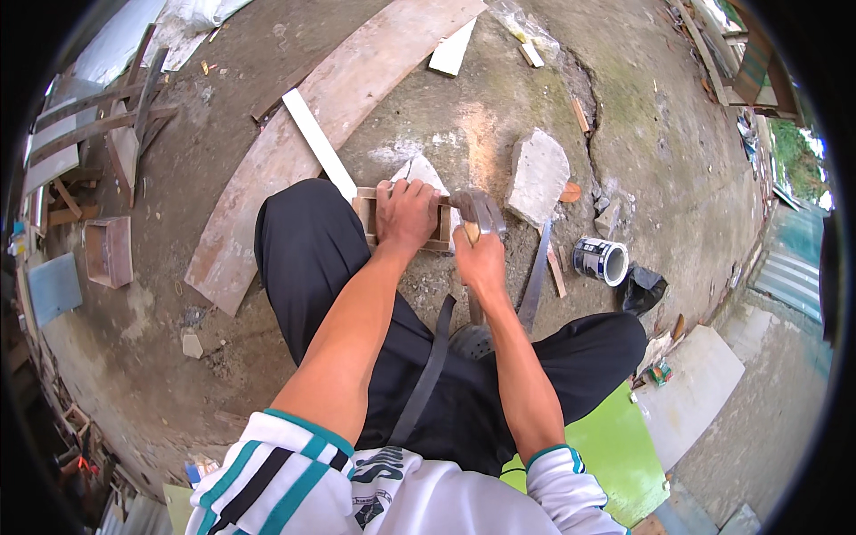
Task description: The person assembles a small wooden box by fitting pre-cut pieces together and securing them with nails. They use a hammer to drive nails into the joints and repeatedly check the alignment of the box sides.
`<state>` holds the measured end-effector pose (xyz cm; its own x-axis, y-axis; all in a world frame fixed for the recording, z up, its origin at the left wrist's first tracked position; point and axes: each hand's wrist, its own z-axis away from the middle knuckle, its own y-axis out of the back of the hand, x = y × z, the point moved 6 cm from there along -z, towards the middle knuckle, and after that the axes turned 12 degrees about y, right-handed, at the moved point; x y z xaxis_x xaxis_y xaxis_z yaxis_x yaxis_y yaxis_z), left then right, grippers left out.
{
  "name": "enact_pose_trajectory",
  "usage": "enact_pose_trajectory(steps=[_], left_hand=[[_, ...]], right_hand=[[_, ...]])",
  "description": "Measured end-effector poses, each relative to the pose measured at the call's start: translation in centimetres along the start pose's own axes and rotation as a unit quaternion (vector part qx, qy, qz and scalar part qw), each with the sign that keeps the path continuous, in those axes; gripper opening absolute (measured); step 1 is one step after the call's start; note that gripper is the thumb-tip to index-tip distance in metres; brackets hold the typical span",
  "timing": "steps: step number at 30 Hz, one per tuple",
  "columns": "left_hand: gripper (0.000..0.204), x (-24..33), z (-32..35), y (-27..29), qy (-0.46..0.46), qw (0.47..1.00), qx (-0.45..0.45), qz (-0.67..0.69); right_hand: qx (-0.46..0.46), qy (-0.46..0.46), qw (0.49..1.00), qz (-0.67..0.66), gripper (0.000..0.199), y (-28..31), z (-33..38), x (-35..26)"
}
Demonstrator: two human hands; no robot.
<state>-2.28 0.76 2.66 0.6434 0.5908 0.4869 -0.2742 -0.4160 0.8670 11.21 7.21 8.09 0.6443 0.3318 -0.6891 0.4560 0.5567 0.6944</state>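
left hand (406, 214) clamps wooden frame (367, 217) | right hand (479, 260) grips hammer (480, 210) at frame's right edge

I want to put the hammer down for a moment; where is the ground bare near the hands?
Bare concrete lies beyond the stone slab, toward the crack, and left of the long plank, near the small wooden box. It is crowded around the wooden frame under the left hand, and beside the right hand gripping the hammer: metal strip, paint can.
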Motion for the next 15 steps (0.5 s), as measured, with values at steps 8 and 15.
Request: enact_pose_trajectory(steps=[8,15], left_hand=[[0.022,0.0,-0.2,0.2,0.001,1.0,0.002,-0.003],[0.018,-0.4,-0.1,0.7,-0.008,1.0,0.018,-0.002]], right_hand=[[0.117,0.181,0.976,-0.01,0.032,0.9,2.1,-1.9],[0.121,0.072,0.985,-0.104,0.021,2.6,0.7,-3.0]])
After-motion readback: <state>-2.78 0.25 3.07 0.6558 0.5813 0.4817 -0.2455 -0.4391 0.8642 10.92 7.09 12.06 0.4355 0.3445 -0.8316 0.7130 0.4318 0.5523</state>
